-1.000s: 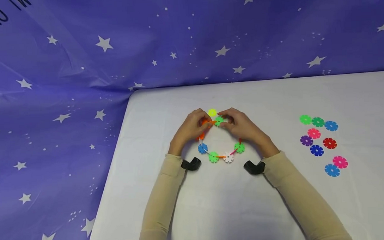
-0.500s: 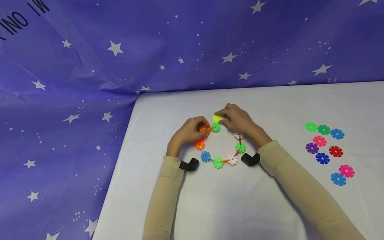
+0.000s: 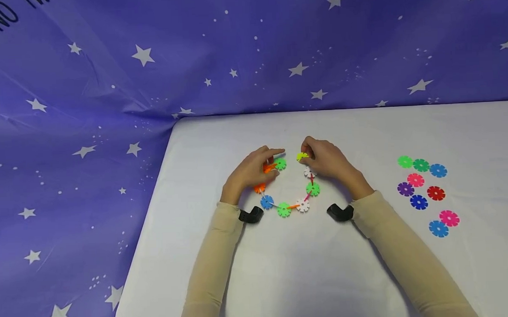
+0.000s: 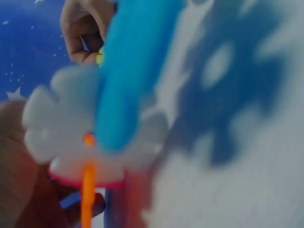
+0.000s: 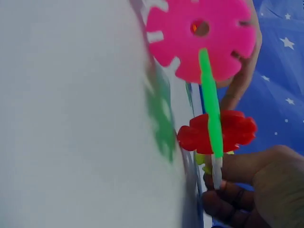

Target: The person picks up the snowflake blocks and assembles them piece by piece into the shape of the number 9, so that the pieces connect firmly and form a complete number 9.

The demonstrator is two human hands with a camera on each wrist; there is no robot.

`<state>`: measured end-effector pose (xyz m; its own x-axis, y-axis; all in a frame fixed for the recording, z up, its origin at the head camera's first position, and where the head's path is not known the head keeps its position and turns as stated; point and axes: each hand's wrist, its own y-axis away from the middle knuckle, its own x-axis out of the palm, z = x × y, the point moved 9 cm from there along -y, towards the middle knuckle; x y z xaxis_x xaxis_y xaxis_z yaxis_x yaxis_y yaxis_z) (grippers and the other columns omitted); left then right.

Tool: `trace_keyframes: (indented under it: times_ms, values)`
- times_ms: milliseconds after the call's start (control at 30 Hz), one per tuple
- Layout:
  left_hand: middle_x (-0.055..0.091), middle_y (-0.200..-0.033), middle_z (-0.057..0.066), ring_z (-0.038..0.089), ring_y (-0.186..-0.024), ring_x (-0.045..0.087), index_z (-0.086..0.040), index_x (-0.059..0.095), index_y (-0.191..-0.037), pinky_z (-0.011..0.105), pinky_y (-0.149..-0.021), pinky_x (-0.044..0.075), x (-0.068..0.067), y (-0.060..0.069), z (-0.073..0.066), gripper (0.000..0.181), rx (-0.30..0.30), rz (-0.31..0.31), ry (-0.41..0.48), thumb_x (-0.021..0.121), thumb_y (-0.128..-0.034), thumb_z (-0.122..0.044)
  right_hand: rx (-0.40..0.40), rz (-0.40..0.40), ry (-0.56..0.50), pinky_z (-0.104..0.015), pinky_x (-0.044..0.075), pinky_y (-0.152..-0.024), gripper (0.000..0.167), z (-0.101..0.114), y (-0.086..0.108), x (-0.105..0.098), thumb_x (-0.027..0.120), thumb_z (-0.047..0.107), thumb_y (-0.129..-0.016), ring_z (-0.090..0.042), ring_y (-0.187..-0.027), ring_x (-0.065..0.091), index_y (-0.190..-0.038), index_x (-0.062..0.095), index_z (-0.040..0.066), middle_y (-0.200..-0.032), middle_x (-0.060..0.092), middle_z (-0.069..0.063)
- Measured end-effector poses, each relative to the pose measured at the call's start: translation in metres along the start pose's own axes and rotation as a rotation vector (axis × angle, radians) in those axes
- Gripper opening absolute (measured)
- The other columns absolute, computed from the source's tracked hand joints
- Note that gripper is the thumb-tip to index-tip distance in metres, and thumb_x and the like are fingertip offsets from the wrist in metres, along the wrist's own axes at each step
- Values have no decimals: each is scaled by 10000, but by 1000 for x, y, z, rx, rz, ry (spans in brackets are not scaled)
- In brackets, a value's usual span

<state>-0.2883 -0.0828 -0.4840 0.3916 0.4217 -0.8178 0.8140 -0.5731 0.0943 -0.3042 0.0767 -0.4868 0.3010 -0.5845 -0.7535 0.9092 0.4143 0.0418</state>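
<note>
A curved chain of slotted, flower-shaped plastic discs lies on the white table, with a blue disc (image 3: pixel 266 202) at its lower left. My left hand (image 3: pixel 250 171) is around the chain's left arm, index finger and thumb spread past an orange disc (image 3: pixel 269 168). Just beyond those fingertips is the green end disc (image 3: pixel 281 163). My right hand (image 3: pixel 330 158) pinches a yellow disc (image 3: pixel 301 156) near the white end disc (image 3: pixel 308 172). The right wrist view shows a red disc (image 5: pixel 190 137) and an edge-on green disc (image 5: pixel 211 104) close up, partly hiding the pinch.
Several loose discs lie to the right on the table, among them a red disc (image 3: pixel 436 193), a purple disc (image 3: pixel 405 189) and a pink disc (image 3: pixel 449 218). A purple starred cloth (image 3: pixel 233 52) hangs behind the table (image 3: pixel 283 278).
My right hand has left the green end disc, picked up the yellow disc and carried it right, to the white end. My left fingers have let go of the orange disc and spread.
</note>
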Motion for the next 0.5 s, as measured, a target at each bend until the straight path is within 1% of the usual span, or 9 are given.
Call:
trace_keyframes:
  times_ms: [133,200,267,367,433,500]
  values:
    - [591,-945,21,162,-833,509,-161,639,-1304,301,-766,445,-4,-2,-6,408,13,-19,-33,700,-902,-191,-47,-92,-78,-344,417,-676,133,7,10,-10,674,103,-916,-212,-733,529,-1035,638,57,-839,615,-79]
    - [606,-945,24,164,-832,513,-155,649,-1292,303,-764,447,-2,-4,-9,388,14,-17,-37,697,-910,-206,-55,-134,-130,-331,435,-692,141,9,15,-15,664,68,-916,-208,-749,541,-1057,665,53,-862,637,-88]
    - [617,-958,18,160,-836,519,-163,641,-1302,305,-765,450,0,-5,-12,393,4,-19,-48,691,-918,-228,-46,-158,-177,-306,445,-697,164,10,19,-17,662,45,-915,-205,-763,546,-1078,677,46,-880,647,-97]
    - [627,-963,9,150,-833,529,-181,633,-1312,302,-752,455,5,-7,-16,401,-13,-34,-59,686,-922,-254,-26,-142,-227,-284,456,-691,185,10,23,-14,655,31,-915,-202,-771,552,-1098,680,37,-893,654,-101]
    - [631,-958,4,146,-827,535,-185,632,-1312,302,-744,459,7,-8,-18,401,-22,-47,-61,687,-921,-260,-21,-118,-225,-294,462,-697,180,10,24,-10,649,26,-914,-206,-778,556,-1091,683,31,-897,656,-104]
    - [637,-953,8,146,-822,539,-175,632,-1310,299,-741,458,9,-9,-19,402,-22,-55,-58,688,-921,-259,-33,-101,-210,-318,465,-702,177,11,24,-6,644,22,-911,-209,-777,558,-1083,686,29,-900,659,-104]
